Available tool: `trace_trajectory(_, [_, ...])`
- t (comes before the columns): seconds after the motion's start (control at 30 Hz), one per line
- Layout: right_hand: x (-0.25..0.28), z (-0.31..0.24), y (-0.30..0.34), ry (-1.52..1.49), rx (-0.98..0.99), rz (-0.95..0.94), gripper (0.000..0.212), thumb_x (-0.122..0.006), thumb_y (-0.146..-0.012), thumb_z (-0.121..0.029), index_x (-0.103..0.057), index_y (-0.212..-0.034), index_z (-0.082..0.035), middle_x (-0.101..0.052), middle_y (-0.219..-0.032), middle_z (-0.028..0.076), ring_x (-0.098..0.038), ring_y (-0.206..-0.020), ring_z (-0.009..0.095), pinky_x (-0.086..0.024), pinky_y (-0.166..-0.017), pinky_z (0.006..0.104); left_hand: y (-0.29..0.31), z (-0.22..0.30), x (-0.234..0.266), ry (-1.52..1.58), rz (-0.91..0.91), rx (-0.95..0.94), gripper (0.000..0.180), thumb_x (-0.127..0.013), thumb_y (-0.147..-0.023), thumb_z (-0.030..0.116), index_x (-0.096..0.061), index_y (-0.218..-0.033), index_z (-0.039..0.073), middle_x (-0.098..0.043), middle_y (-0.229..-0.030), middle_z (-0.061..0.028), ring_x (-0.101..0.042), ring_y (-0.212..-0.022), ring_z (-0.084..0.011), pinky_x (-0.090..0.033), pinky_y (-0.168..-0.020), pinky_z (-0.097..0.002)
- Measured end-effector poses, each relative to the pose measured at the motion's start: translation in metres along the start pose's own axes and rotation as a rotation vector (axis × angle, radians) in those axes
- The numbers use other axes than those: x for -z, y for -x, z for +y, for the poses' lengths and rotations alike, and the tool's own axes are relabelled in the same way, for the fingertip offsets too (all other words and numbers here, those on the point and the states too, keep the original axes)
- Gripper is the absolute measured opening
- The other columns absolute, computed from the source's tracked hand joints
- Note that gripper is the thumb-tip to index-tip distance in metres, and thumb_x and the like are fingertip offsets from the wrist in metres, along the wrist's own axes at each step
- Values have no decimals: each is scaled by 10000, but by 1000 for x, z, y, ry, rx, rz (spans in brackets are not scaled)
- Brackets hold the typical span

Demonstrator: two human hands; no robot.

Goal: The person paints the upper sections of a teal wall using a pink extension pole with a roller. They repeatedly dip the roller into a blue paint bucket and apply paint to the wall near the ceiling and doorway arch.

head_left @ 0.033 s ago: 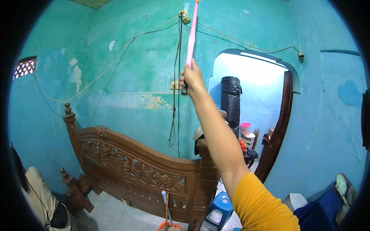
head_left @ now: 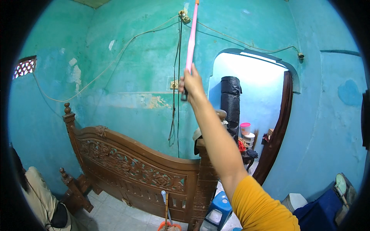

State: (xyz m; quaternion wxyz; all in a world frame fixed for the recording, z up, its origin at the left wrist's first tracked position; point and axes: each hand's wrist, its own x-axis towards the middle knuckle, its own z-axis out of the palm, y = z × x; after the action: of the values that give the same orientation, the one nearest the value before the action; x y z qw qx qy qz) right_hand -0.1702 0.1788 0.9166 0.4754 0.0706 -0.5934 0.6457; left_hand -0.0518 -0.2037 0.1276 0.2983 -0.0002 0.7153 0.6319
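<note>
My right hand (head_left: 191,84), at the end of a raised arm in a yellow sleeve, is closed around a long pink pole (head_left: 191,46). The pole rises steeply and runs out past the top edge, with an orange part (head_left: 197,2) showing there; its far end is out of sight. Below my fist a short dark end (head_left: 184,95) sticks out. Behind the hand are a wall socket (head_left: 174,84) and hanging dark cables (head_left: 179,50) on the green-blue wall. I cannot see my left hand.
A carved wooden headboard (head_left: 135,163) stands below. Pale wire (head_left: 127,45) sags across the wall. At right are a doorway with a dark curtain (head_left: 278,127), a black roll (head_left: 230,100) and a blue stool (head_left: 220,206). A beige cloth (head_left: 37,196) lies lower left.
My right hand and the pink pole have come down slightly, and more of the dark end shows below the fist. The surroundings look the same.
</note>
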Motion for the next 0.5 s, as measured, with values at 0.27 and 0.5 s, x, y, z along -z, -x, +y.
trace_trajectory(0.27, [43,76,195,-24,-172,45,612,-459,-1038,-237,-134,-1555,-261,-417,-751,1,-393,-506,79,-355,-397,224,0,15,-12,58,-65,-14,261,-541,-962,170,-628,-1142,2,-663,-932,-97,-648,-767,-200,-530,-607,-333])
trace_trajectory(0.5, [40,51,159,-53,-131,8,629,-453,-1040,-237,-98,-1559,-250,-408,-753,1,-378,-508,70,-354,-401,228,11,20,-19,77,-111,-4,258,-543,-956,160,-627,-1143,3,-663,-932,-96,-650,-773,-201,-528,-608,-331])
